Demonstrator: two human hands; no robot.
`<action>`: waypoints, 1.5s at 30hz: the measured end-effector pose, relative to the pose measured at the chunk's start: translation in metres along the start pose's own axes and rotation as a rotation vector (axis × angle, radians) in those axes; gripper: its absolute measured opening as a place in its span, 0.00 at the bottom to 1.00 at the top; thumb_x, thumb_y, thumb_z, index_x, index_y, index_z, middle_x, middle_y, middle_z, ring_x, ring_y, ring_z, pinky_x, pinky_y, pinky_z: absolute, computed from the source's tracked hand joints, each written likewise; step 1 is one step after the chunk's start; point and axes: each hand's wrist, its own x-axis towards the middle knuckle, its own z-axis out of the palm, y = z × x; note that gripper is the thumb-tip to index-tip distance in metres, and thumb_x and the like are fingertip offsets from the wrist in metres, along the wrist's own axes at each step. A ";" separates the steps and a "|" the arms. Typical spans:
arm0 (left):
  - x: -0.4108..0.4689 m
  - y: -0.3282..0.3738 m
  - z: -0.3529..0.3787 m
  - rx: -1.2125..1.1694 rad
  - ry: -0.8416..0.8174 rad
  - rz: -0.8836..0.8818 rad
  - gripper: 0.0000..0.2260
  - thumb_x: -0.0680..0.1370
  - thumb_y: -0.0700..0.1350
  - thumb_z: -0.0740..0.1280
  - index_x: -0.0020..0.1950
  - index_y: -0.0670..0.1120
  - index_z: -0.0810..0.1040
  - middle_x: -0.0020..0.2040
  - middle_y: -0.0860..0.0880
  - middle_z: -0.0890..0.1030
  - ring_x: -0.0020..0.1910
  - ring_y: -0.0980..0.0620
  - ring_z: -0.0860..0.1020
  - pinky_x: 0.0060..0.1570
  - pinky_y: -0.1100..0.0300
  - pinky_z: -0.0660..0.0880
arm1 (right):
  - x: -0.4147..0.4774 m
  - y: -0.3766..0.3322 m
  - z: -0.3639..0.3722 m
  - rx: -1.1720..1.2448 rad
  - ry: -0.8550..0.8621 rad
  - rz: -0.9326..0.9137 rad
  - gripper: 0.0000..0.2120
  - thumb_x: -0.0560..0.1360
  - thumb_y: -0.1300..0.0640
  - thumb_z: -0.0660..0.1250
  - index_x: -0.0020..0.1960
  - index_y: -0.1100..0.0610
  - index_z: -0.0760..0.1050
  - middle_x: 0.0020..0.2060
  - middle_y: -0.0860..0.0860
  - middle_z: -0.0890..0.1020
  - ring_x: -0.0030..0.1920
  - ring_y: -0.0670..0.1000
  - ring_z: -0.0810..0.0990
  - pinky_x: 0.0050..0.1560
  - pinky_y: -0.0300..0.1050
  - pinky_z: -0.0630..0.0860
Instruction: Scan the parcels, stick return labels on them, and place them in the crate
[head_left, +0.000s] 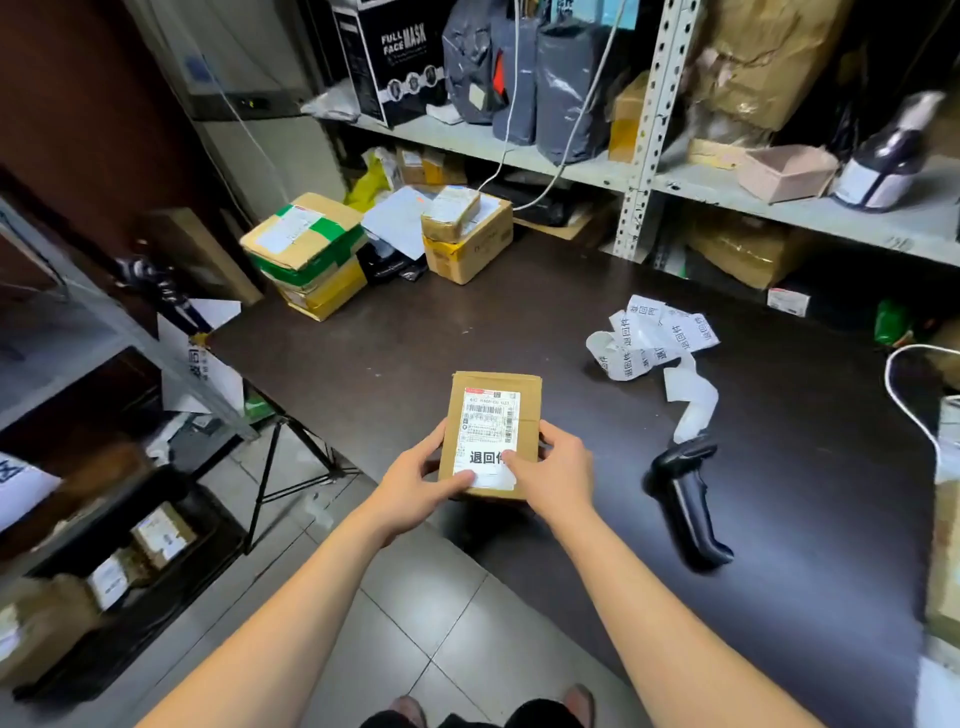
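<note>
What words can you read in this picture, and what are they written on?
"FULL FACE MASK": on the black box on the shelf.
"退回件": on the return label on the small parcel; the last sign is partly covered.
"退回件": repeated along the strip of return labels on the table.
Too small to read: the print and barcode numbers on the shipping label.
Blurred: the labels on the stacked cartons.

The middle of the dark table (415, 332) lies bare from the parcel (527, 410) at its near edge to the stacked boxes (306, 254) far left. On the right the scanner (685, 499) and the curled label strip (654, 338) lie in the way, well apart from the parcel. Low on the left, a tripod stand (265, 483) rises between table and crate (156, 623).
</note>
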 end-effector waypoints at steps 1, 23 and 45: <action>-0.011 -0.003 -0.010 -0.008 0.023 0.003 0.32 0.77 0.53 0.74 0.73 0.75 0.62 0.67 0.69 0.77 0.65 0.66 0.75 0.57 0.70 0.76 | -0.007 -0.007 0.009 -0.004 -0.017 -0.023 0.16 0.71 0.53 0.76 0.58 0.44 0.82 0.50 0.40 0.86 0.50 0.45 0.84 0.51 0.51 0.83; -0.298 -0.203 -0.272 -0.174 0.571 -0.151 0.36 0.75 0.46 0.77 0.79 0.60 0.64 0.59 0.72 0.73 0.55 0.83 0.70 0.48 0.82 0.67 | -0.210 -0.158 0.337 -0.160 -0.511 -0.383 0.19 0.71 0.56 0.79 0.61 0.48 0.84 0.49 0.42 0.87 0.46 0.33 0.82 0.44 0.22 0.72; -0.270 -0.492 -0.535 -0.505 0.941 -0.591 0.29 0.77 0.38 0.74 0.75 0.55 0.72 0.61 0.56 0.81 0.59 0.49 0.80 0.62 0.49 0.79 | -0.121 -0.212 0.804 -0.353 -0.917 -0.413 0.25 0.70 0.59 0.78 0.66 0.47 0.81 0.44 0.36 0.85 0.46 0.39 0.84 0.51 0.45 0.84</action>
